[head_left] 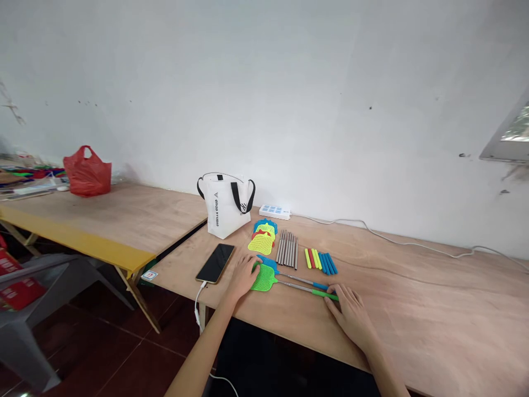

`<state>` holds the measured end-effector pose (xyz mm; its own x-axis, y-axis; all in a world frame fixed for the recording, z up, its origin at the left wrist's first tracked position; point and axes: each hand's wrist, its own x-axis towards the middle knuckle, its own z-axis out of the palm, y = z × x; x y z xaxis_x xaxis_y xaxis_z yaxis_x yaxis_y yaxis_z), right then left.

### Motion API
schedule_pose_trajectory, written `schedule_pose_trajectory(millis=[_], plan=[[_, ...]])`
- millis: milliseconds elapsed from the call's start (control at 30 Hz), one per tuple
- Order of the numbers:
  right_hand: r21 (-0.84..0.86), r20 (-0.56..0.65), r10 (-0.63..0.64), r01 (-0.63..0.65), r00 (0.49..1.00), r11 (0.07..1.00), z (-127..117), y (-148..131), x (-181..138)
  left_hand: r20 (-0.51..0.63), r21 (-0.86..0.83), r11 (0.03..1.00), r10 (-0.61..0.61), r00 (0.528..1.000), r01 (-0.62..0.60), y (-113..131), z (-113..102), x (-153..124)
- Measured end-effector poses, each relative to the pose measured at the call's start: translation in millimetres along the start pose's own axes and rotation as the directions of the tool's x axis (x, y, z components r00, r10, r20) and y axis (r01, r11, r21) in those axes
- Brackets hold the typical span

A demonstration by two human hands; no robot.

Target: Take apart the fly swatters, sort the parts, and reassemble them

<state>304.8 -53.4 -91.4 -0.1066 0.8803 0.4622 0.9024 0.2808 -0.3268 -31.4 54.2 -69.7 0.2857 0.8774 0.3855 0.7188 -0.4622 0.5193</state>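
Note:
A green fly swatter [263,278] lies across the wooden table near its front edge, its mesh head to the left and its handle to the right. Pinched at the left edge of that head are the fingers of my left hand [243,274]. My right hand [349,309] has its thumb and fingers on the end of the green handle. Just behind it, nearly parallel, lies a blue fly swatter [270,264]; my right fingertips are close to its handle end. Farther back are loose mesh heads [261,242], grey metal rods [287,251], yellow and red grips [313,258] and blue grips [328,263].
A phone [215,263] with a white cable lies left of my left hand. Behind it stands a white bag [225,212], beside a power strip [275,211] whose cord runs right along the wall. A red plastic bag [87,172] sits on another table.

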Motion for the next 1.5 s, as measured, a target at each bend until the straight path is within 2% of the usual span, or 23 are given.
schedule_pose_trajectory(millis=[1500], plan=[[-0.033, 0.009, -0.016, 0.017, 1.000, 0.999, 0.2, 0.5, 1.2, 0.011, 0.021, 1.000, 0.019, 1.000, -0.019, -1.2, 0.3, 0.2]])
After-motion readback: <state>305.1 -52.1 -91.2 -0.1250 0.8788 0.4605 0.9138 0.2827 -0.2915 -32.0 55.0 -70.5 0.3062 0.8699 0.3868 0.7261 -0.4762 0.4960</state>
